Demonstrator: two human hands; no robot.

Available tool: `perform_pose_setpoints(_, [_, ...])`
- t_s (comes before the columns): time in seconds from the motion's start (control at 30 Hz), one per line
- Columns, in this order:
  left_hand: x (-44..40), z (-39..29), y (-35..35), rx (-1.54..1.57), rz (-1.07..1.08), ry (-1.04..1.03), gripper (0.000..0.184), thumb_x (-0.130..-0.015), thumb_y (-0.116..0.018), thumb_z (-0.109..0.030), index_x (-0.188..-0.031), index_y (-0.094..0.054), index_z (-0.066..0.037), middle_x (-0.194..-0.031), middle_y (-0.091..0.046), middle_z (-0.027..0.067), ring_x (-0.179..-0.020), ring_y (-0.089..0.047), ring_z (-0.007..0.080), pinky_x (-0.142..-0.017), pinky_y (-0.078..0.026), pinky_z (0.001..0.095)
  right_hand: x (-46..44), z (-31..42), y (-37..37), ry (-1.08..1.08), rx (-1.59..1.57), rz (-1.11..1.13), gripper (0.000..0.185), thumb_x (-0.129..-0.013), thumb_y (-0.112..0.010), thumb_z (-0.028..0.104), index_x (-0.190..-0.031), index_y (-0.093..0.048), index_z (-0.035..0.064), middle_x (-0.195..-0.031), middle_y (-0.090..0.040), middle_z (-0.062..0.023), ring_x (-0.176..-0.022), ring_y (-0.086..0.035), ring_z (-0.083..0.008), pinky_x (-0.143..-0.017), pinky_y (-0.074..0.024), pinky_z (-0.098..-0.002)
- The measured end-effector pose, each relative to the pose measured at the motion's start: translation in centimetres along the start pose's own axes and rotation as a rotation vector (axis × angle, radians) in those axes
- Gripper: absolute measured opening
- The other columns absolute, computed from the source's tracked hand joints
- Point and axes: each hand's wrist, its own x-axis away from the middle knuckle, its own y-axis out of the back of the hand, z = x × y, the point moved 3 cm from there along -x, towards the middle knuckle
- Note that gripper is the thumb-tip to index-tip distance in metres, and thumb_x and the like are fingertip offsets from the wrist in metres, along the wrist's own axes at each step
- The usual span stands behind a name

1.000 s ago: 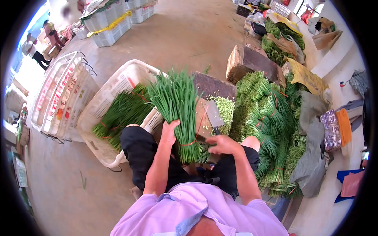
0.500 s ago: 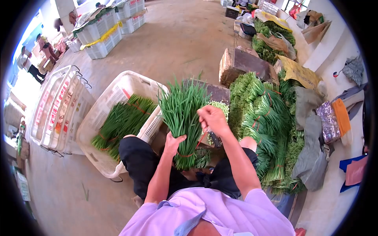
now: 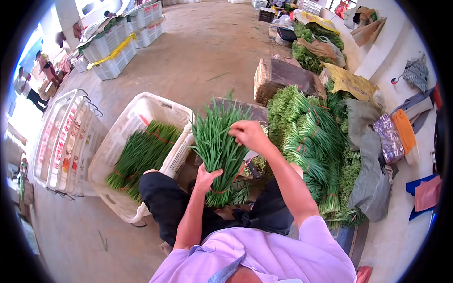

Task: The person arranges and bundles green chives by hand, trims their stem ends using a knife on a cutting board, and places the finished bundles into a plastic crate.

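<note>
My left hand (image 3: 207, 178) is wrapped round the lower part of a bundle of green chives (image 3: 219, 137), held upright above my lap. A red band (image 3: 219, 191) circles the bundle near its base, and a stretch of it slants up to the right. At the bundle's upper right edge, my right hand (image 3: 248, 135) has its fingers pinched together against the leaves; whatever is in the pinch is too small to make out. Below this hand a dark-handled knife (image 3: 255, 169) shows beside the bundle. Behind the chives stands a dark-topped block (image 3: 257, 112), partly hidden.
To my left a white plastic crate (image 3: 101, 177) contains banded chives (image 3: 144, 153). Beyond it stand stacked white crates (image 3: 71, 141). On my right lies a large heap of banded green stalks (image 3: 316, 137), with grey cloth (image 3: 370, 174) along its edge. Two people are at the far left.
My right hand has moved up and left relative to the bundle, now against its leaves. The left hand keeps its grip. The whole view has shifted slightly.
</note>
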Motion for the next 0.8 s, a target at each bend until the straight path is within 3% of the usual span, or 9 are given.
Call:
perform_pose_setpoints(0.03, [0.0, 0.1, 0.0, -0.037, 0.007, 0.007, 0.042, -0.074, -0.076, 0.002, -0.115, -0.067, 0.001, -0.104, -0.072, 0.0042, -0.091, -0.067, 0.0145, -0.088, -0.053, 0.0310, 0.0, -0.3, 1.2, -0.075, -0.176, -0.156, 0.013, -0.097, -0.064, 0.012, -0.091, -0.068, 0.0011, -0.071, -0.064, -0.0037, -0.058, -0.061, -0.0110, -0.053, -0.0524, -0.0264])
perform_pose_setpoints(0.1, [0.0, 0.3, -0.3, -0.001, 0.011, 0.012, 0.043, -0.073, -0.076, 0.002, -0.115, -0.067, 0.001, -0.104, -0.072, 0.0046, -0.091, -0.067, 0.0143, -0.088, -0.053, 0.0307, -0.1, -0.2, 2.9, 0.079, -0.285, -0.245, 0.012, -0.097, -0.064, 0.010, -0.088, -0.064, 0.0015, -0.073, -0.064, -0.0033, -0.065, -0.066, -0.0108, -0.058, -0.0558, -0.0251])
perform_pose_setpoints(0.3, [-0.1, 0.5, -1.3, -0.067, 0.049, 0.005, 0.044, -0.072, -0.078, 0.000, -0.115, -0.067, 0.002, -0.103, -0.072, 0.0056, -0.091, -0.067, 0.0141, -0.088, -0.053, 0.0313, 0.5, 0.5, 1.7, 0.152, -0.154, -0.093, 0.015, -0.095, -0.066, 0.010, -0.103, -0.067, -0.0024, -0.079, -0.067, -0.0047, -0.066, -0.065, -0.0106, -0.062, -0.0560, -0.0268])
perform_pose_setpoints(0.37, [0.3, 0.0, -1.5, -0.162, 0.041, 0.029, 0.044, -0.072, -0.079, -0.001, -0.114, -0.067, 0.002, -0.103, -0.073, 0.0059, -0.090, -0.067, 0.0142, -0.087, -0.054, 0.0313, 0.3, 1.4, 1.3, 0.083, 0.080, -0.007, 0.020, -0.093, -0.069, 0.011, -0.107, -0.067, -0.0034, -0.078, -0.067, -0.0060, -0.065, -0.064, -0.0100, -0.061, -0.0550, -0.0275])
perform_pose_setpoints(0.5, [0.3, 0.3, -1.4, -0.221, 0.046, 0.033, 0.044, -0.072, -0.080, -0.002, -0.113, -0.067, 0.002, -0.103, -0.073, 0.0060, -0.090, -0.067, 0.0143, -0.087, -0.054, 0.0313, -0.3, 0.2, 0.8, 0.021, 0.167, 0.162, 0.016, -0.093, -0.068, 0.012, -0.101, -0.070, -0.0013, -0.073, -0.066, -0.0052, -0.060, -0.062, -0.0101, -0.056, -0.0531, -0.0275])
perform_pose_setpoints(0.57, [0.6, -0.2, -1.6, -0.235, 0.062, 0.042, 0.044, -0.071, -0.080, -0.003, -0.113, -0.067, 0.002, -0.103, -0.073, 0.0060, -0.090, -0.067, 0.0142, -0.087, -0.054, 0.0314, -1.5, -0.9, 3.0, -0.013, -0.110, -0.114, 0.014, -0.094, -0.066, 0.013, -0.098, -0.071, 0.0003, -0.074, -0.066, -0.0016, -0.058, -0.061, -0.0090, -0.054, -0.0532, -0.0248])
perform_pose_setpoints(0.67, [0.6, 0.3, -1.7, -0.198, 0.082, 0.037, 0.043, -0.072, -0.080, -0.003, -0.113, -0.067, 0.002, -0.103, -0.073, 0.0058, -0.090, -0.067, 0.0137, -0.086, -0.054, 0.0313, -1.7, -1.3, 4.1, 0.076, -0.148, -0.136, 0.014, -0.095, -0.066, 0.013, -0.099, -0.072, 0.0013, -0.074, -0.066, -0.0008, -0.059, -0.062, -0.0082, -0.055, -0.0535, -0.0251])
perform_pose_setpoints(0.77, [0.5, -0.1, -2.3, -0.210, 0.116, 0.044, 0.043, -0.072, -0.079, -0.003, -0.113, -0.067, 0.002, -0.103, -0.073, 0.0051, -0.089, -0.067, 0.0133, -0.086, -0.054, 0.0311, -0.3, -0.8, 3.0, 0.056, 0.008, 0.033, 0.014, -0.095, -0.065, 0.012, -0.100, -0.072, 0.0010, -0.076, -0.067, -0.0027, -0.061, -0.063, -0.0093, -0.055, -0.0541, -0.0262])
perform_pose_setpoints(0.8, [0.6, 0.1, -2.4, -0.242, 0.117, 0.046, 0.043, -0.072, -0.079, -0.002, -0.113, -0.067, 0.002, -0.103, -0.073, 0.0046, -0.090, -0.067, 0.0131, -0.086, -0.054, 0.0310, -0.1, -0.5, 2.7, 0.143, 0.201, 0.079, 0.013, -0.095, -0.065, 0.011, -0.099, -0.072, 0.0004, -0.076, -0.068, -0.0039, -0.061, -0.063, -0.0100, -0.056, -0.0543, -0.0265])
